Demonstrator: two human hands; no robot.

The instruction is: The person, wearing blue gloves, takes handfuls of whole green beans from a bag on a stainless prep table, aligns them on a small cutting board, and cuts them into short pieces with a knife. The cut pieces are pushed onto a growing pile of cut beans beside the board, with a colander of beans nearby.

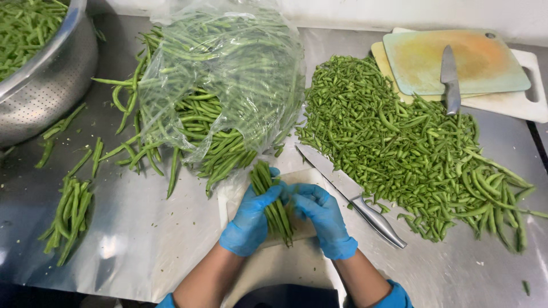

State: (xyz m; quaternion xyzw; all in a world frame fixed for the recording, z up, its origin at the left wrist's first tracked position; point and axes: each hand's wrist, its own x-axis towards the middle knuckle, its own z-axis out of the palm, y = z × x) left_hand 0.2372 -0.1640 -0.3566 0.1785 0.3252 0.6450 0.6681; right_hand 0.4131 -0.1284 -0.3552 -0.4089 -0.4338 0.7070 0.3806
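Two hands in blue gloves gather a bundle of green beans (pixel 273 201) over a pale cutting board (pixel 297 225) at the near edge of a steel tabletop (pixel 142 228). The left hand (pixel 251 219) wraps the bundle from the left, its grip clamped on the beans, fingers curled across the stems. The right hand (pixel 322 217) comes in from the right, fingertips pressed against the same bundle, its grip likewise closed on the beans. Both forearms are bare and rise from the near edge, angled in toward each other so the hands meet at the board. The bundle lies roughly lengthwise, pointing away from the person, ends sticking out above and below the gloves.

A large knife (pixel 348 197) lies just right of the right hand, blade pointing toward the far left, steel handle toward the near right. Behind the hands, a clear plastic bag (pixel 228 74) spills whole beans toward the board. A heap of cut bean pieces (pixel 394 142) spreads across the right half of the tabletop. At the far right corner sit stacked cutting boards (pixel 474 63) with a second knife (pixel 450 80) on top. A perforated metal colander (pixel 45 74) holding beans stands at the far left corner, and a small loose pile of beans (pixel 68 214) lies near the left edge. A pale wall runs behind the far edge.
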